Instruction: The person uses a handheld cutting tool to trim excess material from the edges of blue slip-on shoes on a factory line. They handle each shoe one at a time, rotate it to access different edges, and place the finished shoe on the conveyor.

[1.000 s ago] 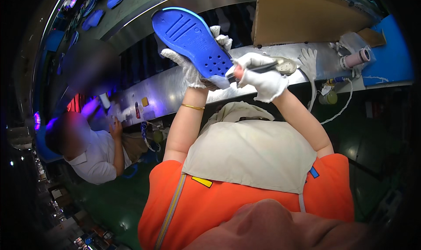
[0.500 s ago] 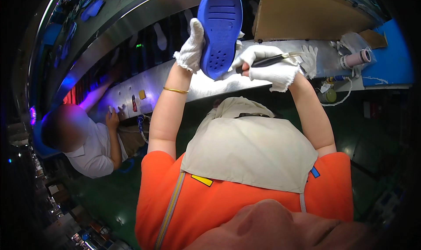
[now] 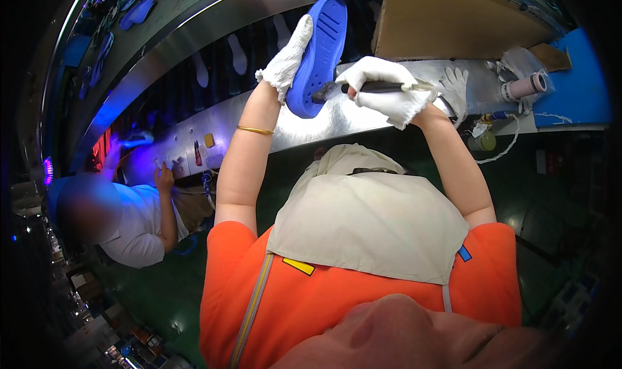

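Observation:
My gloved left hand (image 3: 290, 59) grips a blue shoe sole (image 3: 322, 48) by its left edge, its fingers partly hidden behind it. The sole is tilted, with grooves toward its far end and small holes toward the near end. My right hand (image 3: 383, 77), also in a white knitted glove, is closed around the dark handle of a brush (image 3: 322, 93). The brush's dark tip lies against the near, holed end of the sole, on its right side. Both hands are above the metal ledge.
A cardboard box (image 3: 447, 22) stands behind my right hand. Right of it lie a white glove (image 3: 453, 90) and a pinkish roll (image 3: 526, 86). Beyond the metal ledge (image 3: 223, 119), a conveyor (image 3: 210, 68) carries pale sole-shaped pieces. A co-worker (image 3: 139, 220) sits at the left.
The sole has tipped and come lower, turning partly edge-on. My right hand has shifted slightly, bringing the brush tip to the holed end. The co-worker has leaned left.

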`<state>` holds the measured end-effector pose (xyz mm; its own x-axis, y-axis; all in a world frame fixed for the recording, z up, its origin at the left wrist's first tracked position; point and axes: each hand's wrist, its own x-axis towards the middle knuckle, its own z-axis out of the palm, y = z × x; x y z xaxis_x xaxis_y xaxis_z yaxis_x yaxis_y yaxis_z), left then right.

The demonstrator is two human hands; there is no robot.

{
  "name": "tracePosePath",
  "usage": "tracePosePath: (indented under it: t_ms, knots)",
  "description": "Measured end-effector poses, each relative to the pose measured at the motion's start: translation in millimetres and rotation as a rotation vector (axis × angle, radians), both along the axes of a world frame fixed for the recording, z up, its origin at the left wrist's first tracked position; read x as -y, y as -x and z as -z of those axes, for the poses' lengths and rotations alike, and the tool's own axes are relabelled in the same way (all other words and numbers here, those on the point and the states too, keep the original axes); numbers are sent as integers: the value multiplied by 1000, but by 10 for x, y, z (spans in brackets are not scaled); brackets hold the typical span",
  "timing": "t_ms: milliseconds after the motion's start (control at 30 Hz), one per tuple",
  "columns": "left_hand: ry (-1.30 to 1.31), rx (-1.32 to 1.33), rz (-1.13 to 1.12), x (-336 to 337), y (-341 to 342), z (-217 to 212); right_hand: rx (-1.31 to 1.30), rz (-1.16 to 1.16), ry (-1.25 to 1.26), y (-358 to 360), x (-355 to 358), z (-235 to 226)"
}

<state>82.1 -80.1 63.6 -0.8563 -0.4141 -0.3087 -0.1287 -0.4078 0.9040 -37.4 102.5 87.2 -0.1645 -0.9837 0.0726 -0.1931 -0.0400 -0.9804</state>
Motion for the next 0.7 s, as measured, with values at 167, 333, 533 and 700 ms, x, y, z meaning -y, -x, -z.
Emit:
tracePosePath:
  t_ms: [167,333,533,700]
  knots:
    - [94,51,41,-17,-2,-18,-74,-81,55,143,-3,33]
    - [137,20,22,-39,-27,-36,-304,-66,140,209,31,31]
    - [-285,-557,-283,-99,-320,-259,-64,14,194,302,-100,-132]
    - [-861,-496,-14,96,-443,386,322,59,209,198,-86,-1]
